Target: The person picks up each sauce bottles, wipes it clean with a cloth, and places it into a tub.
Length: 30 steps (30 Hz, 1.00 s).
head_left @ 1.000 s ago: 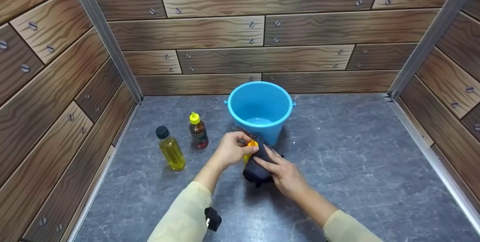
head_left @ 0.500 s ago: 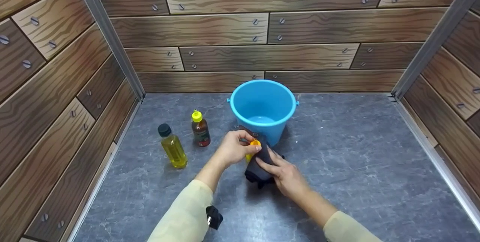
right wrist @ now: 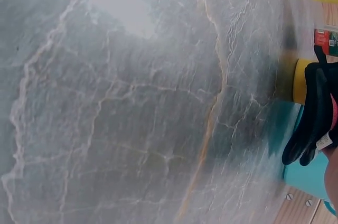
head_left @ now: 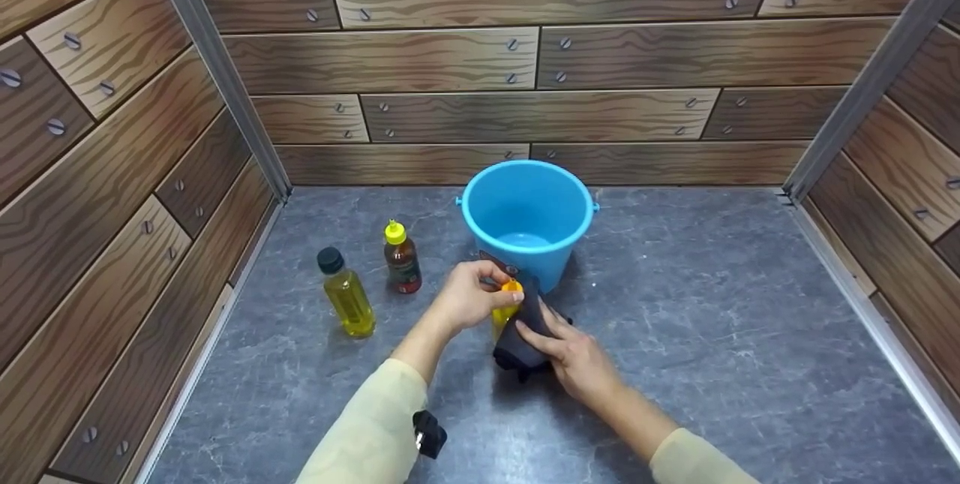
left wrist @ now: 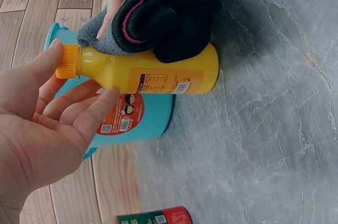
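Observation:
A yellow bottle (head_left: 501, 317) with a ribbed orange cap (left wrist: 67, 61) stands in front of the blue bucket (head_left: 525, 206). My left hand (head_left: 466, 295) pinches the cap, thumb on one side; its other fingers lie beside the bottle's shoulder in the left wrist view. With my right hand (head_left: 581, 364) I hold a bundle of grey and black fabric (left wrist: 174, 18) against the bottle's other side. The bundle has pink trim, and black finger-like flaps (right wrist: 311, 123) with a white tag show in the right wrist view. Part of the bottle is hidden behind it.
Left of my hands stand a brown sauce bottle (head_left: 403, 266) with a yellow nozzle cap and a bottle of yellow oil (head_left: 349, 302) with a dark cap. Wood-patterned walls (head_left: 450, 64) enclose the grey marbled surface (head_left: 712, 319) on the left, back and right.
My right hand and the fabric have shifted slightly right and down, showing a little more of the yellow bottle. My left hand keeps its pinch on the cap. The head view has shifted a little.

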{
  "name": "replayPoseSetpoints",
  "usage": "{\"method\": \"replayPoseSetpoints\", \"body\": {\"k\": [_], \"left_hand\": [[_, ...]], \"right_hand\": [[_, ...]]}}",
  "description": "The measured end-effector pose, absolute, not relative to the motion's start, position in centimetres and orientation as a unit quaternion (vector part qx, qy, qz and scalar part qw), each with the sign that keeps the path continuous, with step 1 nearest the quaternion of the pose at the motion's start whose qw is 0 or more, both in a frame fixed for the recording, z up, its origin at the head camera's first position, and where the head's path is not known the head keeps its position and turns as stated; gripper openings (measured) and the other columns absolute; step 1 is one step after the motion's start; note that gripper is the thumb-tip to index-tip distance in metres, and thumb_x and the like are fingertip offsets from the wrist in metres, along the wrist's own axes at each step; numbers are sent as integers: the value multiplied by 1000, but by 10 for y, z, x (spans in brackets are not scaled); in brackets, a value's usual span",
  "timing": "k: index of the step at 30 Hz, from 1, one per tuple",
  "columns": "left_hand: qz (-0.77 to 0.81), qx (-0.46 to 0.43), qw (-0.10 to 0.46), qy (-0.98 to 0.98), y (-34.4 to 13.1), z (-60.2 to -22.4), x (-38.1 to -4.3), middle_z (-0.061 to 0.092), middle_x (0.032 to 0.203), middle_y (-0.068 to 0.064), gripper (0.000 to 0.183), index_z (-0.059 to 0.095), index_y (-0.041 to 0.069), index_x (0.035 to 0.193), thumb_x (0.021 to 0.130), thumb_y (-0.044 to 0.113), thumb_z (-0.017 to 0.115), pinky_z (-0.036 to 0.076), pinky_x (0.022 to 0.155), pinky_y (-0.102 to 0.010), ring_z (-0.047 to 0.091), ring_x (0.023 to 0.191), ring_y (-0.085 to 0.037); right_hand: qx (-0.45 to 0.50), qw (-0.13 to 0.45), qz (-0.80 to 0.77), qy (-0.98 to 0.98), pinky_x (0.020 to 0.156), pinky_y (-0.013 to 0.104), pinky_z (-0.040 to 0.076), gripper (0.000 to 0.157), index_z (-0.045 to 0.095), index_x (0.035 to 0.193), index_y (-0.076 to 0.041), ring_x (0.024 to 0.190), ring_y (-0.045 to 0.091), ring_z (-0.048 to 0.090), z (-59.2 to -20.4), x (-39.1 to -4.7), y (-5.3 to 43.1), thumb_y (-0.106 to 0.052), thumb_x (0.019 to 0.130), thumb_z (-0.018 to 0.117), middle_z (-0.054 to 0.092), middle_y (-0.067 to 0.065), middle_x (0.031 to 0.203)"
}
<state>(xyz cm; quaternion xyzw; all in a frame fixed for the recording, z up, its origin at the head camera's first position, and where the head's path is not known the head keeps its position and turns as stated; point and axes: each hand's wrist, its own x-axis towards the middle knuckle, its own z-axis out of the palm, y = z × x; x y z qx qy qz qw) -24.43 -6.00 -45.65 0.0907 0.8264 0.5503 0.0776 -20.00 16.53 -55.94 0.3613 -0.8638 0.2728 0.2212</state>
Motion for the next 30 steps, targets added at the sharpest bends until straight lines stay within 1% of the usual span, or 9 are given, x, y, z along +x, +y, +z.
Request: {"method": "replayPoseSetpoints", "body": {"k": [5,11,15,18,20,25,30], "left_hand": [[551,88,82,826,-60,-457,-245,73,103,-7,19,73,5,93,91,16,88,60,75,-32,74,91,-19],[557,86,78,822,-60,-458,-244,74,102,-7,19,72,4,92,90,14,88,58,71,-30,73,88,-18],[564,92,75,817,-60,-459,-245,74,103,-8,18,73,2,93,90,12,88,60,73,-31,75,91,-20],[563,94,75,818,-60,-459,-245,74,105,-9,17,73,2,94,91,12,87,61,77,-33,76,95,-22],[561,92,74,819,-59,-459,-245,75,106,-9,17,73,2,93,91,11,87,61,78,-34,76,96,-23],[563,87,74,819,-58,-459,-245,75,109,-10,16,72,2,93,91,10,86,61,79,-34,76,97,-24],[561,83,77,820,-59,-458,-244,74,110,-9,16,72,2,94,91,10,86,61,79,-34,75,97,-24]], "right_hand": [[361,220,271,-865,92,54,59,78,72,140,-25,131,45,60,-560,-199,166,16,75,82,54,23,153],[365,214,268,-866,91,54,60,77,72,140,-27,131,46,59,-560,-199,167,14,76,81,54,23,153],[364,210,261,-869,90,54,59,75,72,140,-25,131,47,59,-561,-198,169,16,77,80,55,23,152],[360,201,256,-874,89,57,59,70,74,137,-24,129,49,60,-564,-196,172,15,79,79,56,23,151],[355,184,254,-881,90,59,58,68,74,137,-24,128,51,60,-565,-195,173,14,81,78,55,23,152],[344,134,251,-895,95,61,55,66,73,138,-24,128,53,59,-567,-194,174,14,84,75,53,22,154],[333,93,242,-907,96,63,54,65,73,139,-24,130,54,57,-566,-194,173,15,87,71,52,22,156]]}}
